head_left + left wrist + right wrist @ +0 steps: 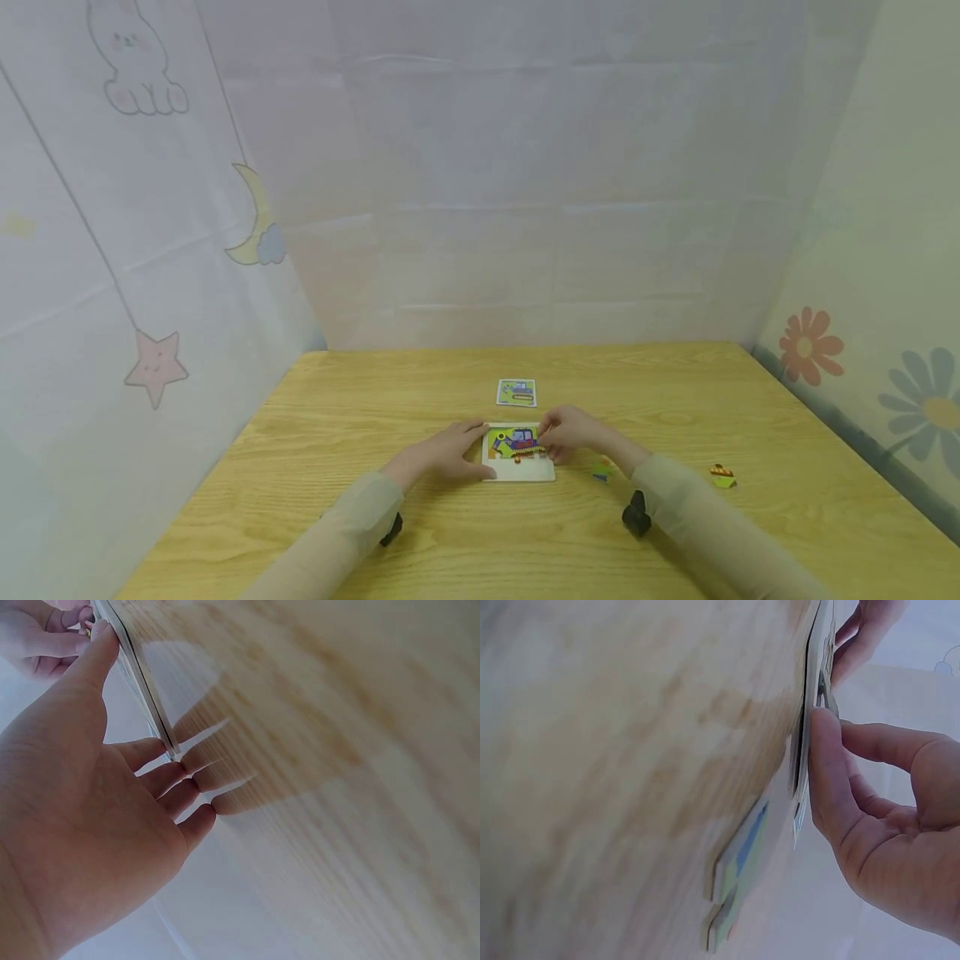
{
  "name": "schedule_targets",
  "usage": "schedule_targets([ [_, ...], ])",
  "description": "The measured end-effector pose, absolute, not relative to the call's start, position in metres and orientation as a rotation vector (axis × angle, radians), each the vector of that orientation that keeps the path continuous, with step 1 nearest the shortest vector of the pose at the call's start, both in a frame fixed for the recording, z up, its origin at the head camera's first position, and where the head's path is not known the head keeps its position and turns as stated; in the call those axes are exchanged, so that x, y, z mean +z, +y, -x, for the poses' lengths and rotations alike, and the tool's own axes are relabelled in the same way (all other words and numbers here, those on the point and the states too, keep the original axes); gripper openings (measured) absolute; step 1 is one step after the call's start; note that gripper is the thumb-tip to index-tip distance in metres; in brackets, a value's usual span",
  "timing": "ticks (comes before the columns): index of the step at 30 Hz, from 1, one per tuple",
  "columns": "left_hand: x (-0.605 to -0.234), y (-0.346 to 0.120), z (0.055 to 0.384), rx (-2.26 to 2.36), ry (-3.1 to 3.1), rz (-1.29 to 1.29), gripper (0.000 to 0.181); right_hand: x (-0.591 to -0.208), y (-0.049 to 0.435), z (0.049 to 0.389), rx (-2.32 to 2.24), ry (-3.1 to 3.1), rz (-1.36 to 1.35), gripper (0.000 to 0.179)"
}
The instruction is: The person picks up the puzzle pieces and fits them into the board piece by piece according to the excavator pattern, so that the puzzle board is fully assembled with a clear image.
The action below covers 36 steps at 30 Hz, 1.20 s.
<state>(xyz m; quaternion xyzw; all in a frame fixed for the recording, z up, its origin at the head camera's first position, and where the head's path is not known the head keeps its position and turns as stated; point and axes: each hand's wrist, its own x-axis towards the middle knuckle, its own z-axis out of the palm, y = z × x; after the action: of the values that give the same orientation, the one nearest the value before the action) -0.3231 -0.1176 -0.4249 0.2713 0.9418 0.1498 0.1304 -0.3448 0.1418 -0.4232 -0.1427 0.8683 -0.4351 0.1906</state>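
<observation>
- Far left: wall cloth (pixel 67 250) printed with a rabbit, upper left of head view; pink star below it, yellow crescent moon with a blue cloud to its right.
- Left hand (pixel 450 454), lower centre: fingers spread along the tray's left side, thumb at its near left corner. Bracing, not curled round it. Black device (pixel 392 530) under that wrist.
- Picture card (pixel 516 392), centre, beyond the tray: digger vehicle on green, white border, flat on the wood table (pixel 405 375). Any lettering too small to read from here.
- Puzzle tray (pixel 519 472), lower centre, between the hands: pale rim, flat. Far part holds a digger picture, green ground, blue-purple cab, yellow-black striped band; near part is bare pale board.
- Right hand (pixel 573 430): thumb and index pinch a thin puzzle piece (pixel 829 696) at the tray's right side; piece looks tilted in right wrist view, face can't be made out.
- Loose pieces (pixel 602 471), right of tray: green, blue, some orange, on the table.
- Black device (pixel 637 514) at right wrist.
- More pieces (pixel 723 482), lower right: yellow-green one beside a red-yellow one.
- Far right: cloth with red flower (pixel 806 347) and grey-blue flower (pixel 937 412).
</observation>
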Motion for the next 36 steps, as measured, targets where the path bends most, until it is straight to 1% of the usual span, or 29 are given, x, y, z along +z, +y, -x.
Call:
schedule_targets([
  [9, -0.4256, -0.1178, 0.3248, 0.420, 2.742, -0.792, 0.086, -0.4207, 0.1424, 0.3439, -1.192, 2.450, 0.459, 0.010],
  [17, -0.4243, -0.1177, 0.3232, 0.411, 2.741, -0.785, 0.086, -0.4205, 0.1442, 0.3431, -1.156, 2.495, 0.423, 0.015],
  [23, -0.4234, -0.1172, 0.3223, 0.419, 2.742, -0.783, 0.086, -0.4196, 0.1458, 0.3423, -1.151, 2.491, 0.461, 0.017],
  [28, -0.4236, -0.1168, 0.3224, 0.422, 2.741, -0.788, 0.086, -0.4194, 0.1447, 0.3406, -1.096, 2.527, 0.476, 0.024],
  [36, -0.4236, -0.1169, 0.3225, 0.412, 2.737, -0.791, 0.086, -0.4176, 0.1446, 0.3376, -0.983, 2.576, 0.582, 0.034],
])
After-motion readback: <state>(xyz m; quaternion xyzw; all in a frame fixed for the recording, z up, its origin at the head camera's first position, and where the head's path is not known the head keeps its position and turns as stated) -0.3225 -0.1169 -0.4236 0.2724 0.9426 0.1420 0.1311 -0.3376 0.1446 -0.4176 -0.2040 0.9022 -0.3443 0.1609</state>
